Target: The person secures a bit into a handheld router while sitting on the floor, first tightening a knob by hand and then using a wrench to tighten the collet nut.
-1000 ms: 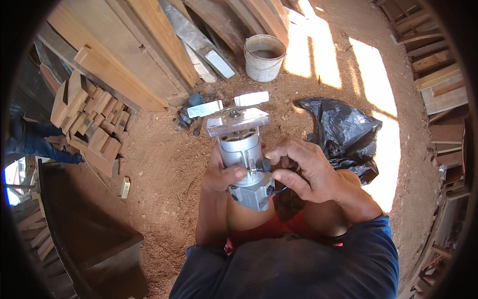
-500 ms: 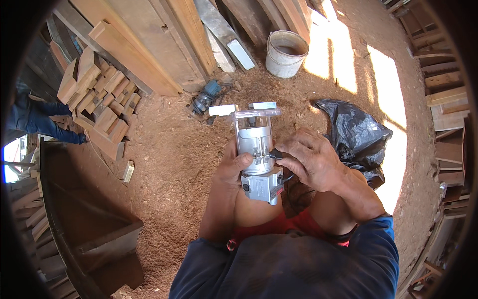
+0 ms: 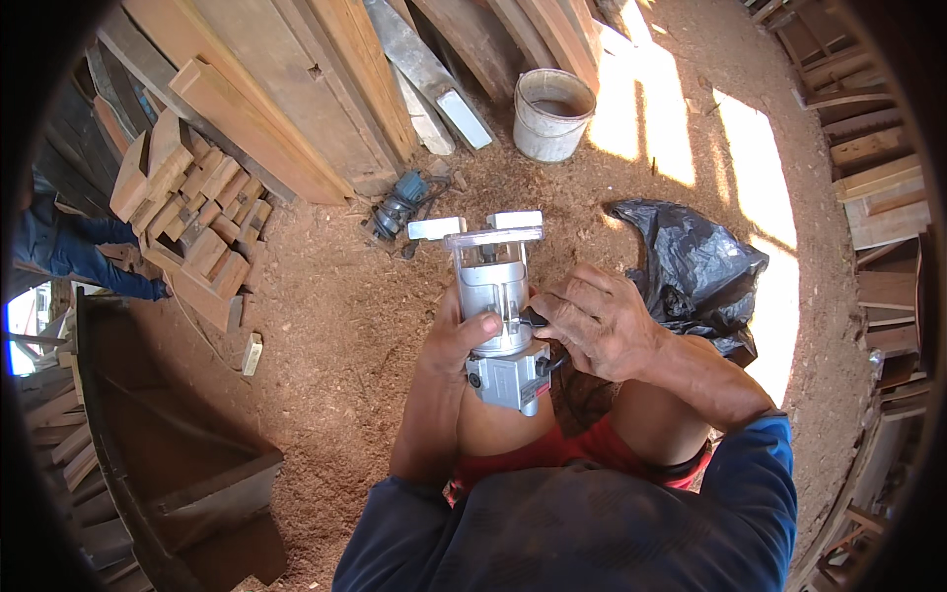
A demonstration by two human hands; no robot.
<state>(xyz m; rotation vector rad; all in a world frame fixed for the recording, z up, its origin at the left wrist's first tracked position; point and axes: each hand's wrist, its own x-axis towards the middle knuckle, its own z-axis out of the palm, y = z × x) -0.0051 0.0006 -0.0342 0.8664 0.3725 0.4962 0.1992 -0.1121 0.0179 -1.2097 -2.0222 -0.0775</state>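
A silver trim router (image 3: 496,305) is held upright over my lap, its clear plastic base plate (image 3: 493,237) facing up and its squared motor end down. My left hand (image 3: 458,333) is wrapped round the router's left side, thumb across the metal body. On the other side, my right hand (image 3: 598,324) pinches a black knob (image 3: 534,317) on the body between thumb and fingers. Beyond the router, two small pale wooden blocks (image 3: 437,229) lie on the ground.
A blue-grey power tool (image 3: 399,204) with a cord lies ahead on the sawdust-covered ground. A white bucket (image 3: 552,115), a black plastic bag (image 3: 695,271), stacked wood offcuts (image 3: 202,212) and leaning planks (image 3: 286,89) surround me. At far left stands another person's leg (image 3: 99,261).
The router and both hands have shifted slightly left and down in view. The surroundings also shift a little. My right hand still pinches the knob.
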